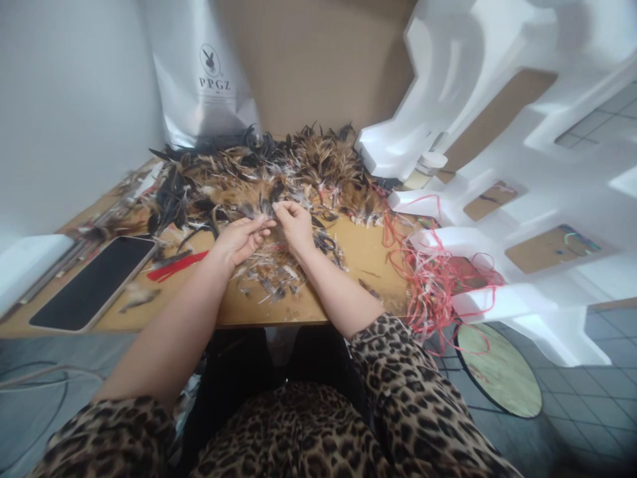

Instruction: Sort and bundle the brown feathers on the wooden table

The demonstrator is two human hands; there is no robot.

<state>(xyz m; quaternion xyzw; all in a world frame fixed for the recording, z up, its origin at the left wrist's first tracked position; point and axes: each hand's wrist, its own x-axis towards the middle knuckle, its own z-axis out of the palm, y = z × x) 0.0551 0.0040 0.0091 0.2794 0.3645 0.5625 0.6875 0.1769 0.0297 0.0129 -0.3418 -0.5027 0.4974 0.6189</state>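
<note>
Hands (pixel 271 229) pinching feathers (pixel 263 207), phone (pixel 94 282), red strings (pixel 430 285)

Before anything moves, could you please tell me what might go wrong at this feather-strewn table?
The black-screened phone lies near the front edge of the table, beside the left forearm, so a bump could tip it off. Tangled pink strings spill over the edge near the right leopard-print sleeve and might snag it. Loose brown and black feathers around left hand and right hand could scatter.
</note>
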